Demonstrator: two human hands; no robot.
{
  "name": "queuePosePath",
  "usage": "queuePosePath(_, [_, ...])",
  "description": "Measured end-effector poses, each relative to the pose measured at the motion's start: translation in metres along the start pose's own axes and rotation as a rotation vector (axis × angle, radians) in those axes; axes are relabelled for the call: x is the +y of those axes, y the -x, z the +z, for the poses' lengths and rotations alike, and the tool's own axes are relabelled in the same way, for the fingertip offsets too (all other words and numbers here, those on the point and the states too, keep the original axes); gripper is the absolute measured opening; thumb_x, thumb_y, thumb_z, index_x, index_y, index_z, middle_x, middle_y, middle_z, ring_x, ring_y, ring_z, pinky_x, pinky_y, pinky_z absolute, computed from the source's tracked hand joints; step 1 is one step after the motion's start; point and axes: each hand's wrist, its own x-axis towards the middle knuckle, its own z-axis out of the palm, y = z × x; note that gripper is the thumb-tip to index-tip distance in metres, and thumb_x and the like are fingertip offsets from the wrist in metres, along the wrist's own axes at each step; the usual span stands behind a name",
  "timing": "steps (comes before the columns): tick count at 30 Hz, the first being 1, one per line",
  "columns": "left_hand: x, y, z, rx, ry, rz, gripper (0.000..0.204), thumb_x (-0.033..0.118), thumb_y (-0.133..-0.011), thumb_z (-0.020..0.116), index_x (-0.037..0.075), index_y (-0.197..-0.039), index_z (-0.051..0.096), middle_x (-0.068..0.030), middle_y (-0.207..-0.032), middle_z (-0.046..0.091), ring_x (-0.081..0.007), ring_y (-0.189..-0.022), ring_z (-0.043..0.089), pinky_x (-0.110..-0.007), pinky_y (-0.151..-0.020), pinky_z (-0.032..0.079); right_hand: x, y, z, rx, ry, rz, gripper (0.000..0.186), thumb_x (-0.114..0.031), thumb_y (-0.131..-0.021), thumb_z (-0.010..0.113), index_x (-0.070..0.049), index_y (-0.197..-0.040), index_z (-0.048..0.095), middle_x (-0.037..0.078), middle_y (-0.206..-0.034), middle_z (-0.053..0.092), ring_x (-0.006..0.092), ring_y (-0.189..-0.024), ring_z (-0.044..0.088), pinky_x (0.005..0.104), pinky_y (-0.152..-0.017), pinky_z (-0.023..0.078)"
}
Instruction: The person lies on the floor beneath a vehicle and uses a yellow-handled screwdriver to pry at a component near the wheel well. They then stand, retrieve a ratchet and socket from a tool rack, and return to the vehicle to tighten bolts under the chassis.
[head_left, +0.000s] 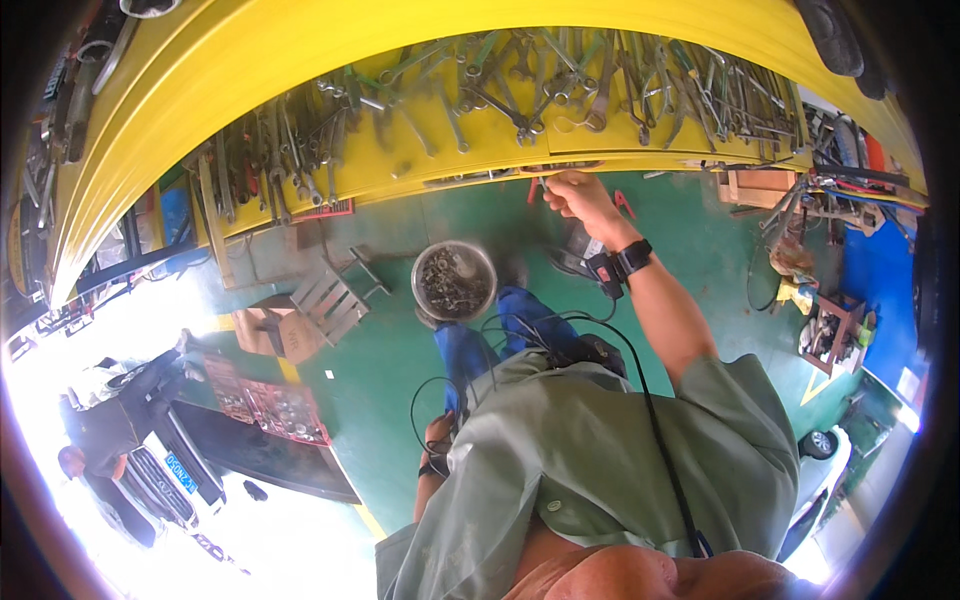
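Note:
My right hand [578,197] is stretched forward to the near edge of a yellow tool rack [390,165]. Its fingers are curled closed, and whatever they hold is too small to make out. Just beyond it is a narrow slot [560,168] along the yellow edge. Many wrenches [535,115] lie in a crowded row across the yellow surface, several crossing one another. Down beside my blue-trousered thigh is my left hand [438,430], its fingers mostly hidden. A black device [604,270] and a strap sit at my right wrist.
A round metal basin [455,282] of small metal parts stands before my feet. Left are a slatted stool [335,300] and a cardboard box [290,330]. Another person [120,425] bends near a car [165,480]. Black cables [640,370] hang over my body. At right stands a wooden crate [832,335].

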Motion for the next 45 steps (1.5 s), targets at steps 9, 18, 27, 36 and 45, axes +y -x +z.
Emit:
queuePosePath(9, [0.001,-0.015,0.014,0.106,-0.012,0.01,0.033,0.034,-0.086,0.063,0.003,-0.09,0.073,-0.0217,-0.092,0.072,-0.038,-0.092,0.069,-0.045,-0.081,0.052,0.026,0.005,0.012,-0.103,0.109,0.091,0.02,-0.026,-0.097,0.061,-0.007,-0.093,0.065,0.0,-0.087,0.067,0.0077,-0.072,0.06,0.0225,-0.063,0.047])
queuePosePath(18, [0.023,-0.006,0.0,0.156,-0.621,0.352,0.012,0.021,-0.082,0.063,0.011,-0.087,0.068,-0.013,-0.088,0.067,-0.0331,-0.084,0.068,-0.043,-0.073,0.057,0.15,-0.023,0.044,-0.648,0.982,-0.132,0.026,-0.028,-0.082,0.065,-0.005,-0.09,0.075,0.015,-0.081,0.073,0.0284,-0.075,0.07,0.0394,-0.069,0.054])
queuePosePath(27, [0.032,0.019,-0.014,0.255,-0.583,0.356,0.007,0.017,-0.077,0.064,0.012,-0.082,0.067,-0.0087,-0.088,0.065,-0.0306,-0.085,0.067,-0.042,-0.069,0.057,0.186,0.03,0.192,-1.074,1.254,-0.339,0.033,-0.022,-0.081,0.063,-0.01,-0.11,0.07,0.018,-0.106,0.072,0.0371,-0.102,0.068,0.0476,-0.084,0.053])
queuePosePath(36, [-0.012,0.03,0.0,0.277,-0.402,0.515,0.01,0.016,-0.076,0.064,0.011,-0.085,0.065,-0.0102,-0.084,0.061,-0.0314,-0.085,0.065,-0.044,-0.069,0.056,0.233,0.095,0.28,-1.541,1.544,-0.321,0.046,-0.012,-0.075,0.065,-0.012,-0.12,0.071,0.011,-0.125,0.069,0.028,-0.12,0.063,0.0431,-0.098,0.05])
queuePosePath(45, [-0.125,0.014,0.011,-0.274,-0.088,0.036,0.03,0.028,-0.099,0.057,0.006,-0.118,0.064,-0.0116,-0.104,0.067,-0.0177,-0.096,0.063,-0.034,-0.082,0.054,0.247,0.089,0.297,-1.298,1.465,-0.021,0.054,-0.019,-0.08,0.061,-0.014,-0.134,0.061,0.014,-0.135,0.062,0.0325,-0.128,0.056,0.0442,-0.104,0.045])
